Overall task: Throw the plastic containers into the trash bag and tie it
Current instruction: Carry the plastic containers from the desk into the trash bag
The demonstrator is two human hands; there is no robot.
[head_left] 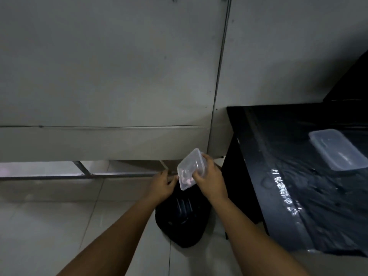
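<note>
A black trash bag (183, 220) stands on the pale tiled floor beside a black table. My right hand (209, 180) grips a clear rectangular plastic container (189, 170), tilted, directly above the bag's mouth. My left hand (161, 186) pinches the bag's upper edge at the left of the opening. A second clear plastic container (338, 149) lies on the black table at the right, apart from both hands.
The black table (298, 196) has a glossy wrinkled plastic cover and fills the right side; its leg stands close to the bag. A grey panel wall (119, 76) with a metal frame rail (89, 175) at its base runs behind the bag.
</note>
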